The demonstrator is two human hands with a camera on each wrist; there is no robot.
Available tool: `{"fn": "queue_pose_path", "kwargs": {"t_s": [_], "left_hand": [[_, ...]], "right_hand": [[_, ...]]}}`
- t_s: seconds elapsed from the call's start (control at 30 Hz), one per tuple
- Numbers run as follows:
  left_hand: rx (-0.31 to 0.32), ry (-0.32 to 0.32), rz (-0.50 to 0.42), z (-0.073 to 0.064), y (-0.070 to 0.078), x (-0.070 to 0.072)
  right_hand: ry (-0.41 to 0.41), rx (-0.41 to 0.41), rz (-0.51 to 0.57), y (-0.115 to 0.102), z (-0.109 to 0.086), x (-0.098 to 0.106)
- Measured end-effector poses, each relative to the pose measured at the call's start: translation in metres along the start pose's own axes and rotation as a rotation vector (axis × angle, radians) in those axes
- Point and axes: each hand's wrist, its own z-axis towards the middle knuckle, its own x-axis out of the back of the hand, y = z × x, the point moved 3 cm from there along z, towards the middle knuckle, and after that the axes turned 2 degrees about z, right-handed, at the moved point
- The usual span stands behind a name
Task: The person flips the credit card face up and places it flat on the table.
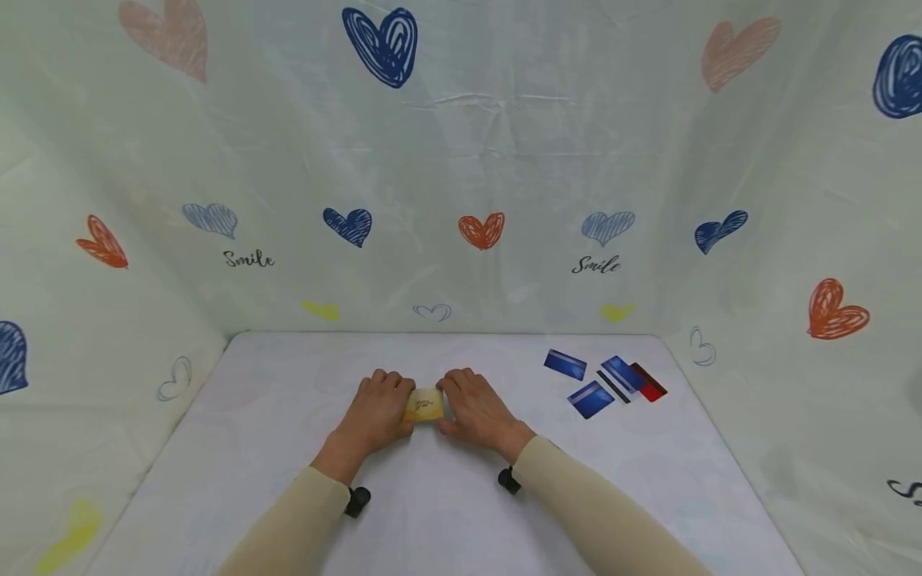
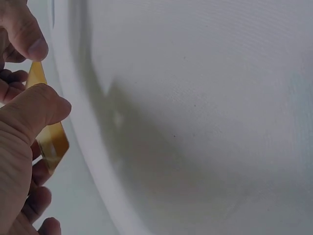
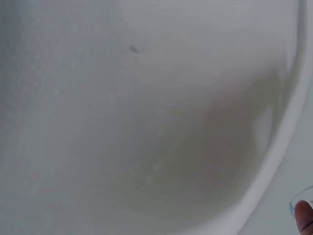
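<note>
Head view: you look down on a smooth white table [image 1: 288, 384] in front of a white fabric backdrop [image 1: 432, 176] printed with hearts. Near the middle, between your hands, is a thin, rectangular yellow card [image 1: 423, 405] with small dark printing. Your left hand [image 1: 377, 410] grips its left end and your right hand [image 1: 475, 406] holds the right end. Holding it by opposite ends probably steadies it while leaving the printed face uncovered. Your beige sleeves [image 1: 605, 512] come in from the lower edge, angled inward so both hands can meet at the card. Well apart, toward the far right of the table, lie three flat blue cards [image 1: 591, 399], a red-and-dark card [image 1: 651, 384] partly covered by one of them, and a narrow black strip [image 1: 614, 387]. Their loose grouping seems to leave your working area free.

Left wrist view: the yellow card stands tilted at the left edge of the picture. Your left thumb lies across its face with fingers behind, a pinch that likely stops it slipping. Your right thumb meets its upper end.

Right wrist view: mostly pale tabletop and shadow; only a fingertip shows at the lower right corner, so you cannot tell the grip from here.
</note>
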Motion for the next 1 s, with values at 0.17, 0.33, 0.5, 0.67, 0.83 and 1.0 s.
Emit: {"fn": "queue_pose_path", "kwargs": {"t_s": [0.17,0.33,0.5,0.67,0.83,1.0], "left_hand": [[0.011,0.006,0.004,-0.003,-0.004,0.000],[0.063,-0.031,0.020,-0.005,-0.011,-0.002],[0.072,-0.055,0.009,-0.006,-0.017,-0.005],[0.083,-0.080,0.001,-0.006,-0.023,-0.010],[0.088,-0.087,-0.001,-0.006,-0.027,-0.015],[0.082,-0.090,-0.009,-0.006,-0.029,-0.019]], "right_hand": [[-0.023,-0.018,-0.007,0.002,0.001,-0.008],[-0.059,-0.042,0.014,0.004,0.002,-0.014],[-0.097,-0.037,-0.006,0.002,0.008,-0.019],[-0.155,-0.052,-0.002,0.000,0.015,-0.025],[-0.211,-0.081,0.020,-0.003,0.017,-0.027],[-0.244,-0.100,0.041,-0.004,0.018,-0.029]]}}
